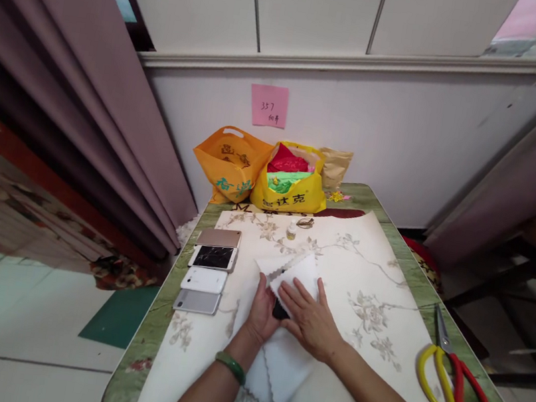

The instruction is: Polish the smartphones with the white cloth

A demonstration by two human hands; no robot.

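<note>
A black phone (280,309), mostly covered, rests in my left hand (263,313), whose fingers curl round its side. My right hand (314,317) presses a white cloth (305,270) with a zigzag edge over the top of it, fingers extended side by side. Beneath both hands a larger white cloth (282,381) lies spread on the table. To the left, several phones form a column: a gold one (219,238), one with a cracked dark screen (214,257), a white one (204,279) and a silver one (197,302).
Large scissors (455,383) with yellow and red handles lie at the right edge. A small bottle (291,231) stands beyond my hands. An orange bag (236,163), a yellow bag (289,194) with red and green cloth, and a brown pouch (336,165) line the back.
</note>
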